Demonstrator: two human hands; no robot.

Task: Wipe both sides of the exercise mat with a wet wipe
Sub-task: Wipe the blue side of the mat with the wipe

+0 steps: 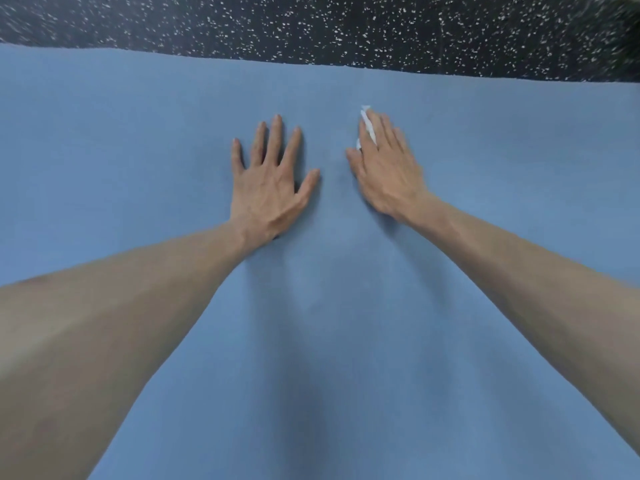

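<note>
Blue exercise mat (138,140): flat left hand (270,181) steadies; flat right hand (388,168) presses wet wipe (367,128); overlap strokes toward far edge.

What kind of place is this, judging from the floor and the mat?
Probably a gym or a home workout room. A blue exercise mat lies flat on a black rubber floor with white flecks, typical of gym flooring. Nothing else of the room shows.

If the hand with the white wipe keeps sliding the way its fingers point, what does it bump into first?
Nothing, it seems. The right hand presses the wet wipe flat on the blue mat; ahead lies bare mat, then its far edge and the speckled black floor.
</note>
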